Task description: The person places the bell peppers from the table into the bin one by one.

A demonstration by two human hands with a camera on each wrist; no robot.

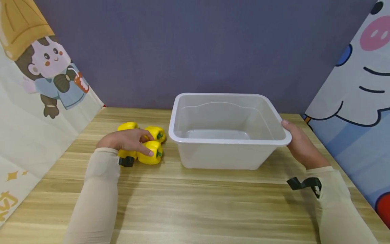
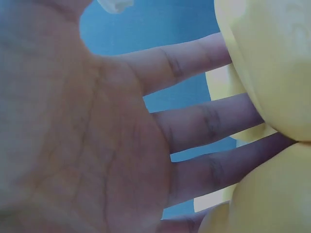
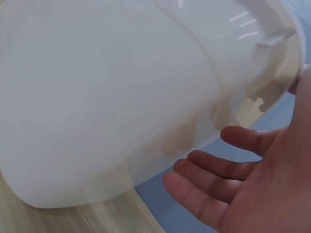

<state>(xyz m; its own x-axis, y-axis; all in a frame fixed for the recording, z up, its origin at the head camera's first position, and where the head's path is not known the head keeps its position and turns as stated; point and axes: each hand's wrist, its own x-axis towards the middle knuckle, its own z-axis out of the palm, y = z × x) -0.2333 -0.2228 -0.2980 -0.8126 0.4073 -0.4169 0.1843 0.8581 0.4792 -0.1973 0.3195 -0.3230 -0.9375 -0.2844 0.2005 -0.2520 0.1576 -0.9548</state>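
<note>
While my left hand (image 1: 129, 140) lies flat with straight fingers over the yellow peppers (image 1: 150, 152) near the surface's left edge, my right hand (image 1: 300, 145), its grip loose, touches the white tub's (image 1: 228, 140) right rim; the tub stands right of the peppers.

**Quick count of what's on the bench**

So, tallying it up: three yellow bell peppers (image 1: 149, 153) bunched together on the left, though one is mostly hidden under a hand, so three is my best read. One white plastic tub (image 1: 226, 156) in the middle. One wooden bench (image 1: 195, 203) under it all. Two hands, two wrist-mounted black clips, and two cartoon panels at the sides.
</note>
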